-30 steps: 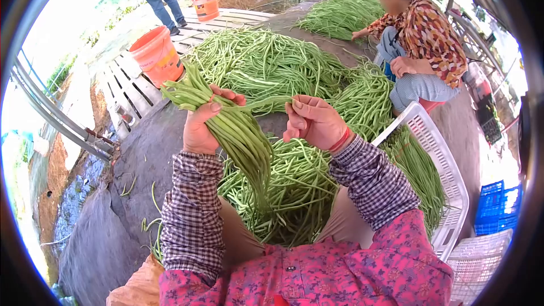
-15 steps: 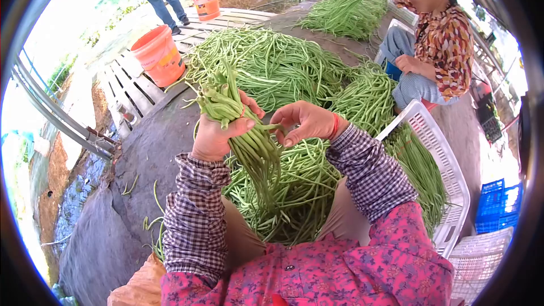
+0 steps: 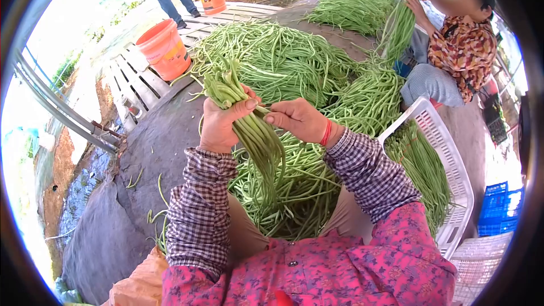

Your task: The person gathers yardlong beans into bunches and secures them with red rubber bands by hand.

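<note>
My left hand (image 3: 222,122) is closed around a bunch of long green beans (image 3: 258,141), gripping it near the stem ends, which stick up above my thumb. The bean tails hang down toward the heap between my knees. Against the right side of the bunch, my right hand (image 3: 300,120) is pinched, thumb against forefinger. What is between those fingertips is too small to make out. A red band (image 3: 327,132) circles my right wrist. Below my hands lies a loose heap of long beans (image 3: 294,175).
Another heap of beans (image 3: 272,62) spreads ahead on the dark ground sheet (image 3: 141,147). A white plastic crate (image 3: 447,153) holding beans stands at my right. Orange buckets (image 3: 164,51) are on pallets at left. A co-worker (image 3: 462,51) sits front right, holding beans. Blue crates (image 3: 498,209) lie far right.
My right thumb and forefinger have closed into a pinch beside the bunch. The co-worker has lifted a bunch of beans up and drawn it closer. The view has shifted slightly.
</note>
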